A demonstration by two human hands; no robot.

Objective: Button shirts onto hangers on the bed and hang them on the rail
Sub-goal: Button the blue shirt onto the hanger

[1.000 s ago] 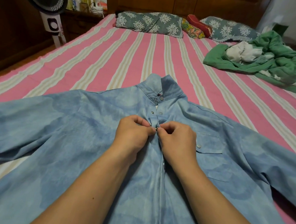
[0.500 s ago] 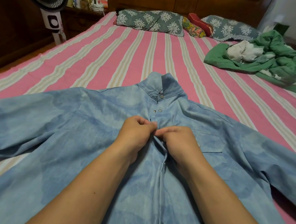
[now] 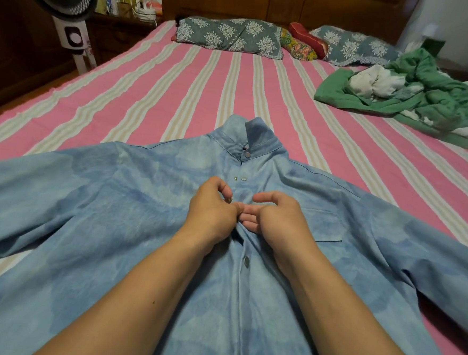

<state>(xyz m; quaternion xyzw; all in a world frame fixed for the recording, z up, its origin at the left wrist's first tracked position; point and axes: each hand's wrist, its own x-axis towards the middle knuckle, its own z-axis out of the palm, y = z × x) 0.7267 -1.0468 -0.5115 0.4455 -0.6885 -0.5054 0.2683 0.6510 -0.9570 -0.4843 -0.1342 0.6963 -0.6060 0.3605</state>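
Observation:
A light blue denim shirt [image 3: 131, 209] lies front-up on the striped bed [image 3: 178, 90], sleeves spread, collar [image 3: 253, 140] pointing away from me. The collar snap and one snap below it are closed. My left hand [image 3: 211, 209] pinches the placket edge just under them, a metal snap showing at its forefinger. My right hand [image 3: 276, 216] meets it from the right, fingers curled on the bunched placket and thumb lifted. More snaps [image 3: 246, 260] run down the front between my forearms. No hanger shows.
A crumpled green and white pile of clothes [image 3: 405, 89] lies at the bed's right side. Patterned pillows [image 3: 229, 35] line the wooden headboard. A standing fan [image 3: 65, 4] and a cluttered nightstand [image 3: 121, 22] are at the left.
Both hands have slid a little down the placket towards me. The right thumb has lifted off the fabric, and the snap they were pressing a second ago now sits closed above them.

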